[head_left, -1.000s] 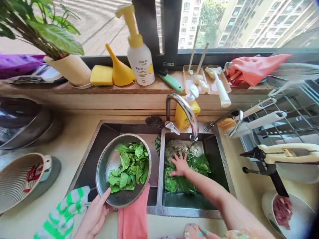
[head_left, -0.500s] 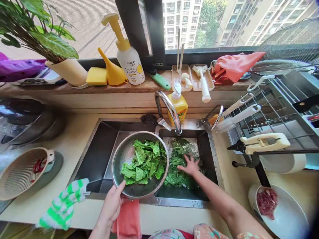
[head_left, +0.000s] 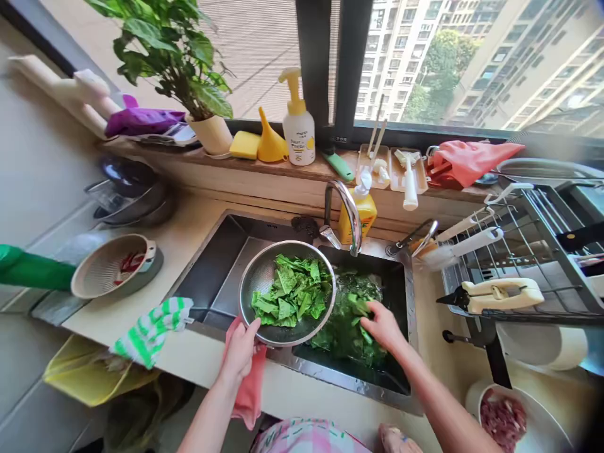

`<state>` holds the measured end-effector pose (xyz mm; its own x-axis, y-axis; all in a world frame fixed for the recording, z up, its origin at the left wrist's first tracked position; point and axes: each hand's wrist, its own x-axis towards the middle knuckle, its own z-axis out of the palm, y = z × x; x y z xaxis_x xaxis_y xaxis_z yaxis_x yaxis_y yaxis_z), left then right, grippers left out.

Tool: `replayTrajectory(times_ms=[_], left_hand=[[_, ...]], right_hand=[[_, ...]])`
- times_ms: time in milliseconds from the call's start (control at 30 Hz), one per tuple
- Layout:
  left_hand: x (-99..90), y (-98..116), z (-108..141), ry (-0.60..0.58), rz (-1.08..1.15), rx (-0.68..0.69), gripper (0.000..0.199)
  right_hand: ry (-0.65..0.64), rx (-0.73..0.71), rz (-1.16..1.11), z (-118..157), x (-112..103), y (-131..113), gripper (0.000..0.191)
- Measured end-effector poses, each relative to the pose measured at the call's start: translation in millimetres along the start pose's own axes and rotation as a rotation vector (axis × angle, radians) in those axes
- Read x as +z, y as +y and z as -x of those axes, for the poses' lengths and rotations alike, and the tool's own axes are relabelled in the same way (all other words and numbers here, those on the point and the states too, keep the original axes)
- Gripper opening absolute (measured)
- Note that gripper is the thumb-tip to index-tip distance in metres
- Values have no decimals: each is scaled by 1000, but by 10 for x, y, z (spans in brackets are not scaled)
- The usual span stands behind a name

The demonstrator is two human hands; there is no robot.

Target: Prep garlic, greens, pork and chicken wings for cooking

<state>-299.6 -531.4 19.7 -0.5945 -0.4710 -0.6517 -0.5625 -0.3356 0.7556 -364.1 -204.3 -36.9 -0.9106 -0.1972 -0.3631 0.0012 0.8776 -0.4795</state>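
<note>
A round metal colander [head_left: 250,283] holds a heap of cut green leaves [head_left: 295,290] over the divider of the double sink. My left hand [head_left: 240,352] grips its near-left rim, thumb on top. In the right basin [head_left: 406,314], more green leaves [head_left: 340,314] lie in water. My right hand [head_left: 381,326] is closed on a small bunch of leaves [head_left: 361,307] at the water's surface, its fingertips partly hidden by them. The chrome faucet [head_left: 352,211] arches above the basins.
A dish rack [head_left: 509,239] with knives and scissors stands right, above a white bowl of raw meat [head_left: 503,418]. At left are a beige basket [head_left: 101,274] and a striped cloth [head_left: 153,330]. Bottles and a potted plant [head_left: 212,133] line the sill.
My right hand has gone from spread fingers over the water to closed on some leaves. My left hand still holds the colander. The view has shifted to the left.
</note>
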Motion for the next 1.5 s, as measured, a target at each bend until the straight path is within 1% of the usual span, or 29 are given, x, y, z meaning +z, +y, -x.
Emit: replayTrajectory(times_ms=[67, 100, 167, 233, 300, 367, 433, 533, 567, 633, 700, 733, 767, 800, 833, 900, 933, 967, 1000, 1033, 1067, 1133, 1200, 1267, 1300, 1333, 1400, 1467, 1500], left_hand=[[-7, -19, 11, 5, 14, 25, 18], [-15, -30, 15, 6, 17, 32, 18], [-43, -47, 26, 13, 25, 42, 18], [-81, -55, 40, 14, 36, 45, 18], [-120, -59, 50, 7, 44, 45, 18], [-150, -66, 49, -10, 48, 66, 19], [-164, -79, 37, -10, 41, 102, 17], [-153, -109, 26, -9, 16, 133, 15], [-141, -119, 31, -15, 8, 131, 15], [-107, -143, 56, -51, -6, 133, 19], [-62, -173, 98, -87, -26, 129, 22], [-38, -191, 123, -101, -32, 123, 23], [-14, -211, 147, -115, -34, 116, 24], [7, -229, 169, -130, -33, 108, 24], [23, -246, 188, -147, -30, 101, 25], [37, -264, 211, -174, -24, 95, 26], [33, -264, 213, -176, -27, 87, 26], [21, -256, 209, -167, -35, 74, 25], [3, -241, 199, -151, -41, 61, 24], [-21, -222, 183, -131, -46, 49, 23], [-52, -200, 163, -112, -50, 39, 22], [-127, -152, 116, -77, -43, 31, 20], [-219, -110, 71, -35, -21, 16, 20], [-323, -81, 40, 17, 15, -9, 20], [-375, -72, 33, 43, 37, -23, 21], [-423, -65, 30, 65, 60, -35, 24], [-501, -54, 37, 105, 112, -51, 33], [-543, -41, 47, 138, 153, -56, 44], [-551, -33, 48, 151, 164, -55, 48]], right_hand=[[154, -25, -83, 72, -169, 11, 27], [205, 12, -122, 85, -169, 19, 28], [212, 151, -148, 74, -19, 38, 26], [160, 269, -126, 51, 240, 66, 18], [148, 298, -101, 43, 472, 114, 14], [171, 295, -88, 52, 575, 185, 16], [196, 295, -74, 71, 515, 250, 17], [236, 297, -61, 127, 188, 203, 17], [267, 276, -74, 155, 47, 116, 17], [350, 164, -129, 213, -219, -183, 22], [407, -38, -185, 246, -400, -617, 26], [403, -132, -193, 245, -444, -858, 26], [379, -204, -182, 230, -458, -1098, 27], [320, -246, -152, 204, -447, -1322, 28], [225, -259, -103, 172, -418, -1516, 33], [54, -236, -4, 100, -350, -1767, 53], [12, -240, 14, 64, -328, -1807, 63], [9, -257, 0, 24, -320, -1786, 68], [40, -281, -40, -23, -327, -1704, 65], [89, -289, -86, -81, -345, -1566, 55], [131, -258, -111, -154, -366, -1381, 46], [172, -77, -74, -348, -386, -917, 42], [142, 149, 28, -594, -330, -426, 45], [93, 275, 76, -873, -181, -30, 52], [65, 306, 83, -1020, -78, 102, 59], [33, 325, 88, -1167, 38, 182, 66], [-38, 329, 88, -1434, 298, 186, 78], [-104, 304, 75, -1603, 578, 38, 86], [-138, 277, 66, -1627, 721, -62, 90]])
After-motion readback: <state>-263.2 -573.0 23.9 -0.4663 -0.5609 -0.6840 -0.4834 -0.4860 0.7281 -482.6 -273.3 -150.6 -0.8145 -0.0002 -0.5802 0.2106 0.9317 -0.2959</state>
